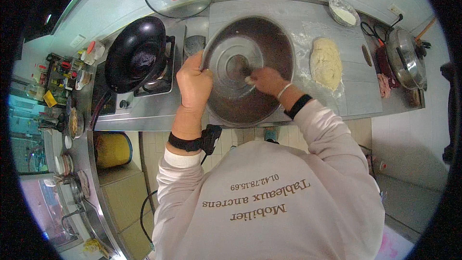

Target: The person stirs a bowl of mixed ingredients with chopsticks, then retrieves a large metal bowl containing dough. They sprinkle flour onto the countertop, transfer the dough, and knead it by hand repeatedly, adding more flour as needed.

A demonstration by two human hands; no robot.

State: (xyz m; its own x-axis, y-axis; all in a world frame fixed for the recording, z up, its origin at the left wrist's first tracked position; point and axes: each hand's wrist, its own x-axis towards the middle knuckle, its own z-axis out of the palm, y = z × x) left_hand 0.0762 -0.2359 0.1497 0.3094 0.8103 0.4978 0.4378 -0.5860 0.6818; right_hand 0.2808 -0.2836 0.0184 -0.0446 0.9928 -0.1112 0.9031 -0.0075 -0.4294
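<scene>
A wide metal basin (249,112) stands tilted on the counter before me. My left hand (195,81) grips its near-left rim in a fist, thumb over the edge. Down inside the basin is my right hand (269,81), fingers curled and slightly blurred, around a small pale lump (249,80) that looks like dough. Whitish smears ring the basin's floor. Right of the basin, a long oval mass of dough (326,63) rests on a floured grey board (357,94).
On the left, a black wok (135,57) leans over the gas stove (155,88). Behind it, a glass lid (180,5) stands against the wall. A bowl of flour (335,16) sits at the board's back right. Further right are a lidded metal pot (400,61) and a cord (368,30).
</scene>
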